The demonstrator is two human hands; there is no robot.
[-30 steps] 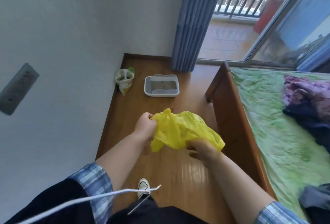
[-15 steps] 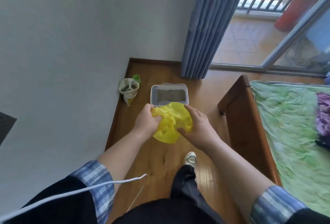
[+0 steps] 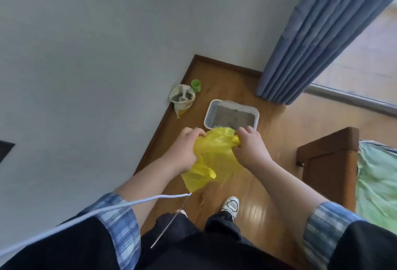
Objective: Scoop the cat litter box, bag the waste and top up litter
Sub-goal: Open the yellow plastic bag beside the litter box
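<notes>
A thin yellow plastic bag [image 3: 214, 158] hangs between both hands at mid-frame. My left hand [image 3: 184, 151] grips its left edge and my right hand [image 3: 251, 147] grips its bunched top right edge. Just beyond the hands, a pale grey litter box [image 3: 231, 115] with grey litter stands on the wooden floor; its near rim is hidden by the bag. To its left, against the wall, an open litter sack [image 3: 182, 100] holds grey litter and a scoop handle. A small green cup [image 3: 196, 85] stands behind the sack.
A white wall runs along the left. A blue curtain [image 3: 318, 39] hangs at the back right beside a glass door. A wooden bed frame [image 3: 328, 162] with a green sheet stands at the right. My shoes [image 3: 231, 205] are on the floor below the bag.
I have walked closer to the litter box, which now looks larger. Both hands have pulled the yellow bag apart and it hangs lower between them.
</notes>
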